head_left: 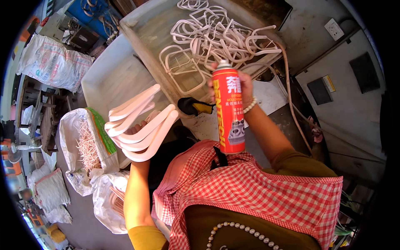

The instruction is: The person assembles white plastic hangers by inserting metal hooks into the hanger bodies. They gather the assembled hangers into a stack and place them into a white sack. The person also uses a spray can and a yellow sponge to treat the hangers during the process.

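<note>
My left hand [136, 128] is closed round a stack of pale pink, U-shaped plastic pieces [143, 143], several nested together with their ends sticking up. My fingers are partly hidden among them. In my right hand [246, 88] a red spray can [228, 114] stands upright, its nozzle at the top and the hand wrapped behind it. Beside the can lies a black and yellow object [196, 107], whose kind I cannot make out. Ahead of both hands, a large grey tub [143, 41] holds a tangled heap of pale pink plastic loops [221, 37].
A second pale tub [112, 66] stands left of the first. White sacks on the floor hold thin pink sticks [88, 146] and pink strips [117, 200]. A hose [286, 75] runs down beside the grey machine panel [346, 83] at right. A checked apron [266, 187] covers my lap.
</note>
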Demonstrator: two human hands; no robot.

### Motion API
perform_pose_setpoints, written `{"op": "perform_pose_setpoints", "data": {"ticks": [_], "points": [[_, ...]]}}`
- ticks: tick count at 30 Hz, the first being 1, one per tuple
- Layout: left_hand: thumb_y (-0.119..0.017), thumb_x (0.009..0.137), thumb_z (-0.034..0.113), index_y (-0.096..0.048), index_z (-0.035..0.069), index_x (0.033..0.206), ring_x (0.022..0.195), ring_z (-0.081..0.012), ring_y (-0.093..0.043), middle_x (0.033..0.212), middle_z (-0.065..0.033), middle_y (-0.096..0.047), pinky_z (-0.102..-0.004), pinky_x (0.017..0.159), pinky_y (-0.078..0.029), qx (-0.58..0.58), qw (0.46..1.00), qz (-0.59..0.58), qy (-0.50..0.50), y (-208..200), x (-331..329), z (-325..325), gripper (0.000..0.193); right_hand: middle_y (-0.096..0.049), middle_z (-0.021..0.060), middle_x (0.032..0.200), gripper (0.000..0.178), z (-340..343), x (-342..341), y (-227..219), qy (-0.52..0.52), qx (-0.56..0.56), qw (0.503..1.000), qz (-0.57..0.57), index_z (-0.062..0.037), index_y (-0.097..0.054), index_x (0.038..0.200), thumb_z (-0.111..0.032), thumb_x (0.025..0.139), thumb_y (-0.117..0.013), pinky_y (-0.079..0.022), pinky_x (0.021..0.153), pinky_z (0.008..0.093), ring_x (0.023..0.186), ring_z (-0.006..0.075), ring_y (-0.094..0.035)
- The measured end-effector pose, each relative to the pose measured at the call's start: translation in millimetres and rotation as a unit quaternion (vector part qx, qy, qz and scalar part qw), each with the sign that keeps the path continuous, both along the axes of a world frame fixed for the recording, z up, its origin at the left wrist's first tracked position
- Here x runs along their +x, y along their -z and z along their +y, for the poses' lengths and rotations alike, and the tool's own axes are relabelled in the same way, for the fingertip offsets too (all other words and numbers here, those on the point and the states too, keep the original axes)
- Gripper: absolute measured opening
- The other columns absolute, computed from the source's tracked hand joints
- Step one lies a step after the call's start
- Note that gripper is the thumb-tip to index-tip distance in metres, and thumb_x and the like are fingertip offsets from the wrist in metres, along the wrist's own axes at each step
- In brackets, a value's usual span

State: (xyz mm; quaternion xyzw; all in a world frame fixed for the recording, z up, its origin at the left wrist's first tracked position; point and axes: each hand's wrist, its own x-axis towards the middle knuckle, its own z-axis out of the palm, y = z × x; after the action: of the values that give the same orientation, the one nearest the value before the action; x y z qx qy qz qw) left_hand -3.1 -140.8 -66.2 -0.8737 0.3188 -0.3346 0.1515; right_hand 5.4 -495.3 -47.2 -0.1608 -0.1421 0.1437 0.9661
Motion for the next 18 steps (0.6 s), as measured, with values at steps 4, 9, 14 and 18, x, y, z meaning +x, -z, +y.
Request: {"op": "perform_pose_setpoints", "data": {"ticks": [4,9,14,18], "points": [[-0.056,0.084,0.021,-0.054,0.006,0.115,0.098,-0.0289,-0.052,0.101,-0.0096,-0.052,-0.0515,0.092,-0.043,-0.010,1.000,0.003,0.001,0.8,-1.4,-0.5,0.034,-0.051,0.0244,0.117,0.075,22.7,2.3,7.7,-0.083,0.078,0.993,-0.013,-0.0099,-0.024,0.144,-0.044,0.085,-0.054,-0.053,0.074,0.0444,0.092,0.0341,-0.058],[-0.056,0.084,0.020,-0.054,0.006,0.115,0.098,-0.0287,-0.052,0.101,-0.0093,-0.052,-0.0511,0.093,-0.043,-0.029,0.999,0.022,-0.001,1.5,-0.9,-2.6,0.034,-0.042,0.0210,0.125,0.071,32.9,-1.5,8.0,-0.177,0.151,0.972,-0.017,-0.0265,-0.019,0.147,-0.041,0.087,-0.054,-0.050,0.069,0.0418,0.084,0.0297,-0.055],[-0.056,0.085,0.020,-0.054,0.006,0.115,0.098,-0.0284,-0.052,0.101,-0.0091,-0.052,-0.0508,0.093,-0.043,-0.059,0.997,0.058,0.006,-0.2,6.7,-7.3,0.034,-0.039,0.0195,0.126,0.066,45.3,-0.9,7.6,-0.239,0.286,0.928,0.000,-0.0350,-0.021,0.146,-0.034,0.090,-0.055,-0.049,0.065,0.0384,0.081,0.0271,-0.052],[-0.056,0.085,0.020,-0.054,0.006,0.115,0.098,-0.0282,-0.052,0.101,-0.0089,-0.052,-0.0505,0.093,-0.043,-0.084,0.992,0.090,0.018,-2.3,13.2,-10.8,0.034,-0.037,0.0213,0.129,0.059,49.1,4.2,4.3,-0.227,0.191,0.955,-0.024,-0.0348,-0.024,0.146,-0.034,0.092,-0.049,-0.050,0.064,0.0380,0.080,0.0293,-0.053]]}}
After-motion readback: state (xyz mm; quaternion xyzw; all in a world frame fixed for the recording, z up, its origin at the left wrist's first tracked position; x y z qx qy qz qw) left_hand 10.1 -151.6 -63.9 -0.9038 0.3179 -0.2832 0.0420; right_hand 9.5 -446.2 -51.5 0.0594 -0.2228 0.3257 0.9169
